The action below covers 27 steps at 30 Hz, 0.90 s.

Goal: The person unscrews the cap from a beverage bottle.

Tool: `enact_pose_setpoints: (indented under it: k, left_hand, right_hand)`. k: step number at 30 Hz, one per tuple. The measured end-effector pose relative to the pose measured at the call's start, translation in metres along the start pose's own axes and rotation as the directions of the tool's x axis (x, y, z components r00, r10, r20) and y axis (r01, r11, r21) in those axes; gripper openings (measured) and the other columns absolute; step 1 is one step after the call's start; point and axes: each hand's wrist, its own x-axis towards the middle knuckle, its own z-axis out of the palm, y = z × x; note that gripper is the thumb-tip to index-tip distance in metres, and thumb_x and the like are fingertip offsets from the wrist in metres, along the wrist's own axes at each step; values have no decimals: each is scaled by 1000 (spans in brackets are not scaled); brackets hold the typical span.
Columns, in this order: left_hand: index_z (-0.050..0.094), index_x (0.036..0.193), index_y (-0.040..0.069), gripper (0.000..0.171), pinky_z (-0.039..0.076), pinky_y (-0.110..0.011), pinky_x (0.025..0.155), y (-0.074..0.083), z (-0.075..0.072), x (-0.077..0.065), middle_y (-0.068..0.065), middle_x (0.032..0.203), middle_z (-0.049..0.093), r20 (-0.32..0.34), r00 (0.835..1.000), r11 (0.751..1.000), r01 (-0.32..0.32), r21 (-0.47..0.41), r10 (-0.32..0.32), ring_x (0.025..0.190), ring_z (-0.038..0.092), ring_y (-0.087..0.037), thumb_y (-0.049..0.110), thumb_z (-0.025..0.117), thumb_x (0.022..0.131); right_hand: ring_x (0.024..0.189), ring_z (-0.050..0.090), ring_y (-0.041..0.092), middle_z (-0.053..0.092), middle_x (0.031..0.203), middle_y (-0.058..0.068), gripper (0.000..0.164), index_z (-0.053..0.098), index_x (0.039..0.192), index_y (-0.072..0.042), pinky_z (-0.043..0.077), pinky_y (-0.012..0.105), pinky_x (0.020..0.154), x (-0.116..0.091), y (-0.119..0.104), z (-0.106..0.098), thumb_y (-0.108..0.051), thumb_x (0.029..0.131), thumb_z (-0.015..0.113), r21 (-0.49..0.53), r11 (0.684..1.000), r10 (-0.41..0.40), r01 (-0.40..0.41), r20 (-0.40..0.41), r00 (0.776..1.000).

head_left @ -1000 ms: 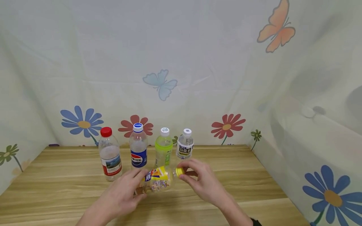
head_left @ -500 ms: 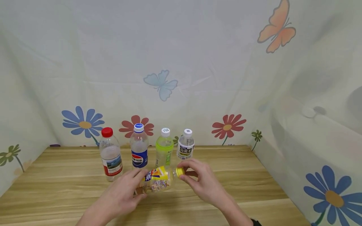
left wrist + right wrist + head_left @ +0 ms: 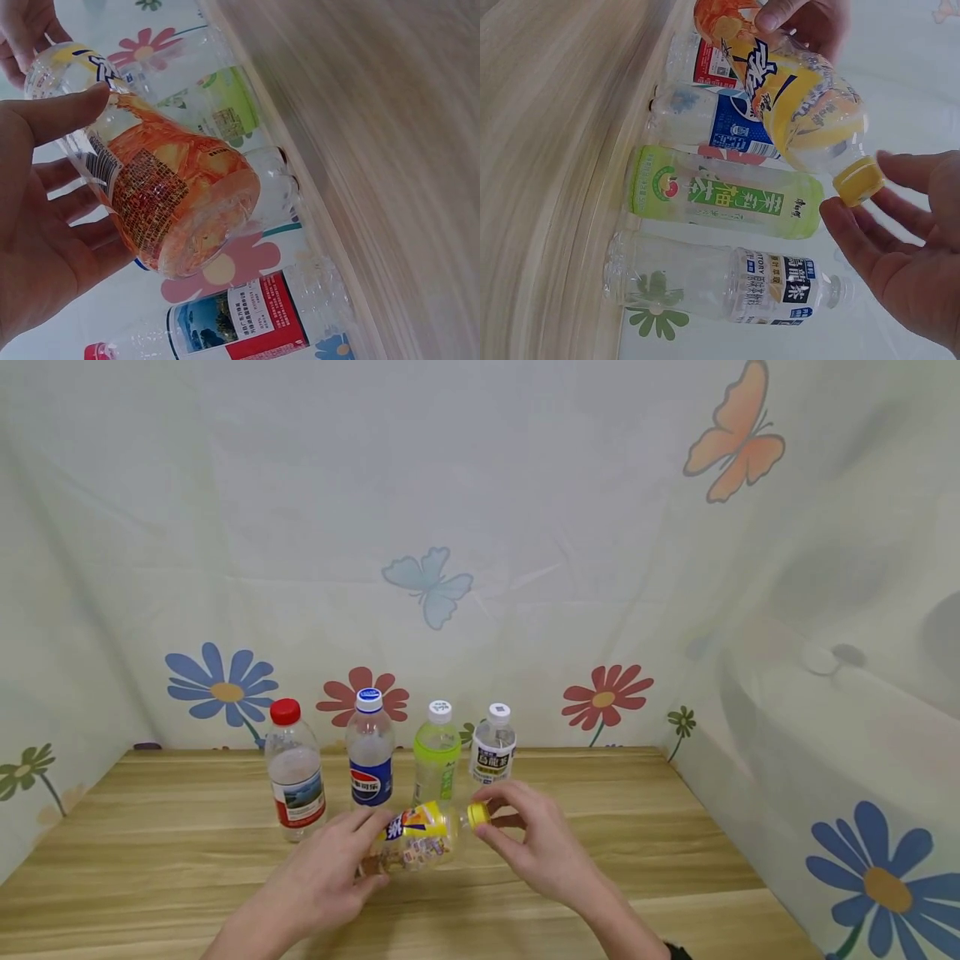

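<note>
A clear plastic bottle (image 3: 423,847) with a yellow and orange label lies tilted on its side above the table, its neck to the right. My left hand (image 3: 318,872) grips it round the lower body; the left wrist view shows the thumb on one side and fingers (image 3: 90,225) on the other. With thumb and fingertips my right hand (image 3: 547,852) pinches the yellow cap (image 3: 477,815), which sits on the neck. In the right wrist view, the cap (image 3: 859,180) lies between the thumb and fingers. Whether it is screwed tight cannot be seen.
Behind my hands a row of upright bottles stands on the wooden table (image 3: 637,827): a red-capped bottle (image 3: 297,793), a Pepsi bottle (image 3: 370,777), a green-labelled bottle (image 3: 437,764) and an oolong tea bottle (image 3: 492,758). A flowered cloth (image 3: 525,635) hangs at the back and sides.
Both hands and the yellow-labelled bottle hold nearly the same pose. The whole head view has shifted very slightly; the standing bottles stay in place.
</note>
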Motion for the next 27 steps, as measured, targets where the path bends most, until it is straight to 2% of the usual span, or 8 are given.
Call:
enact_pose_setpoints:
  k: [5,9,15,21,27]
  left_hand:
    - [54,135,17,61,46,-37,95,0,1,0,7,127,53,0,1000,1000,-9,14,9,112,54,-14,28,82,81]
    - [53,134,18,61,47,-37,95,0,2,0,7,127,53,-4,1000,1000,-9,13,9,112,54,-14,29,82,81]
    - [52,134,18,60,47,-34,93,1,3,-1,7,126,51,0,1000,1000,-27,9,27,109,53,-12,29,81,82]
    - [52,134,15,60,48,-33,92,3,2,-1,5,125,53,-4,998,998,-57,-2,57,107,54,-11,30,81,83]
    - [51,135,14,60,49,-31,90,2,3,-1,4,126,53,11,998,998,-66,-18,66,104,54,-9,30,79,85]
  right_hand:
    - [93,64,19,61,106,-1,26,61,118,-10,54,24,74,0,1,-1,-23,96,66,-54,994,95,-96,-19,995]
    - [85,64,18,63,97,-2,25,63,115,-10,55,26,70,1,2,-2,-28,98,63,-59,988,145,-145,3,989]
    - [78,64,16,63,89,-4,16,67,109,-9,56,30,66,1,2,-1,-20,97,64,-32,994,106,-107,-7,994]
    - [76,63,16,62,88,-7,13,68,107,-8,54,25,64,0,-1,0,-14,96,66,-82,996,40,-45,-63,997]
    - [80,62,17,62,91,-9,14,67,109,-8,54,26,67,0,-2,0,-13,95,66,-87,995,39,-45,-64,997]
